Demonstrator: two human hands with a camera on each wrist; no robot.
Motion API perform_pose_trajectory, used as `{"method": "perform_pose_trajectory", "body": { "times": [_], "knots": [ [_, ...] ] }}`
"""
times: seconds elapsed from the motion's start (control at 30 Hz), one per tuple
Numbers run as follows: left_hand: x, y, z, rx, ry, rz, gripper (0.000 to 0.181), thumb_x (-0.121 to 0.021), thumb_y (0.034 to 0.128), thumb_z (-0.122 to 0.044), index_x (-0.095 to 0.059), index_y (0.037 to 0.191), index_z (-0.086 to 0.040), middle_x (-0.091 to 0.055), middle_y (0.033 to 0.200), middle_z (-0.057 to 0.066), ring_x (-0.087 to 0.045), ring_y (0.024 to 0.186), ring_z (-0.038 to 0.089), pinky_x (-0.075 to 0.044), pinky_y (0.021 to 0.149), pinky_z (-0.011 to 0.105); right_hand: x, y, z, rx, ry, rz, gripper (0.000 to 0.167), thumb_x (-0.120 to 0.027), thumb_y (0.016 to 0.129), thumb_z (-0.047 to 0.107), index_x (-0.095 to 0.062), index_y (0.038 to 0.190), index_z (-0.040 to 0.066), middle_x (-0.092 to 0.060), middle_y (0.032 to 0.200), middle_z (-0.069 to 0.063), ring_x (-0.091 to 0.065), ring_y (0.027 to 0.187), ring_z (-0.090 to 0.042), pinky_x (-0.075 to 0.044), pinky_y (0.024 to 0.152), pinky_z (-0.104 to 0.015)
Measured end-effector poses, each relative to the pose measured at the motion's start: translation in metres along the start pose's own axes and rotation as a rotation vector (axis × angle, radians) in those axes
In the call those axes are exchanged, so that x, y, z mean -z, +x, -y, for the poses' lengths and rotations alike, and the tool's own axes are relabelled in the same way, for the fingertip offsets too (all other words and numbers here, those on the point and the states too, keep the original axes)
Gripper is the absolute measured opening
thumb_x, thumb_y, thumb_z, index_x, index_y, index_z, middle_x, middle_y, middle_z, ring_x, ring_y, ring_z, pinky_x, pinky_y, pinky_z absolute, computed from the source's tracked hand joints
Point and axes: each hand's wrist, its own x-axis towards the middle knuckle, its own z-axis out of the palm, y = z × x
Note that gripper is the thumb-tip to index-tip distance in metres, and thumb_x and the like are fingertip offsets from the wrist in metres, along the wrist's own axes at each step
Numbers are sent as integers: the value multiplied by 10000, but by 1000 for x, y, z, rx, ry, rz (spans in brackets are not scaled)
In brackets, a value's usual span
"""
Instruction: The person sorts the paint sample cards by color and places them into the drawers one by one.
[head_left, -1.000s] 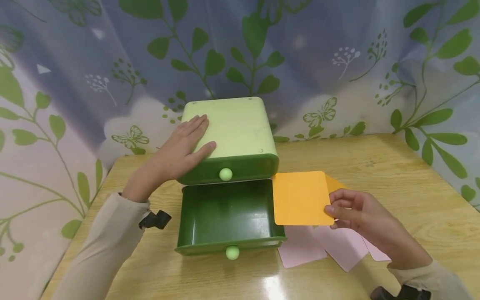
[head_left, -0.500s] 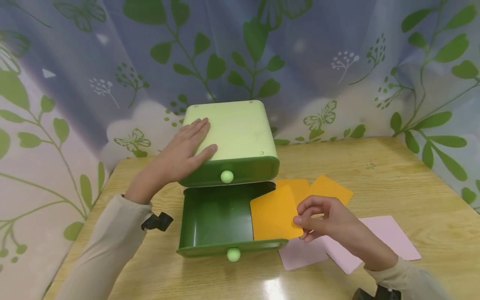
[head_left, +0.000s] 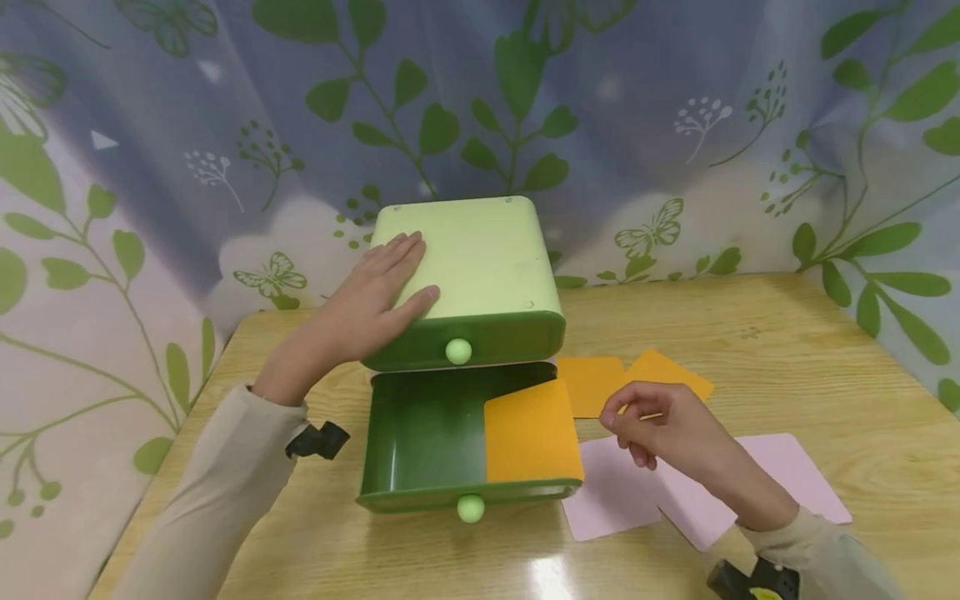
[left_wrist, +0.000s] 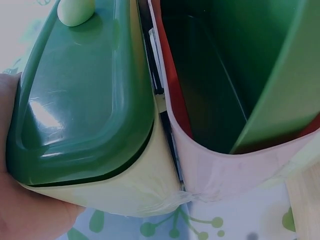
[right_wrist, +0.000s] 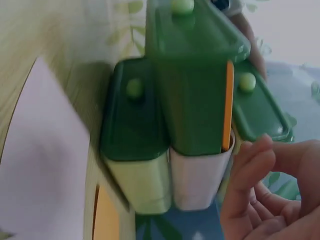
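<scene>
A small drawer chest [head_left: 480, 258] with a pale yellow-green top stands on the table. My left hand [head_left: 367, 300] lies flat on that top, thumb over its front edge; part of it shows in the left wrist view. Below the closed top drawer, a dark green drawer [head_left: 427, 433] is pulled out. Inside, an orange square card [head_left: 532, 433] leans up against the drawer's right side, its edge rising above the rim in the right wrist view. Just right of the drawer my right hand [head_left: 671, 425] hovers with loosely curled fingers, holding nothing.
Two more orange cards [head_left: 592, 385] lie right of the chest on the wooden table [head_left: 840, 375]. Several pink cards [head_left: 611, 500] are spread nearer the front. Another closed drawer [right_wrist: 135, 115] sits beneath the pulled-out one. A leaf-patterned curtain [head_left: 637, 100] hangs behind.
My right hand carried the orange card leftward into the pulled-out drawer, let go of it and drew back to the right. My left hand stayed on the chest's top.
</scene>
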Motion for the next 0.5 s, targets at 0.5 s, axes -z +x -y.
{"method": "perform_pose_trajectory", "body": {
  "times": [0.5],
  "knots": [
    [0,0,-2,7,0,2,716,-338,1024,-452,-148,1524,24,-93,1601,160,-22,1479,284,-17,1189,431,-26,-2,3,257,-301,-127,58,-713,876,126,-683,867,174,-542,606,76,-444,463,-50,-376,445,-222]
  ]
}}
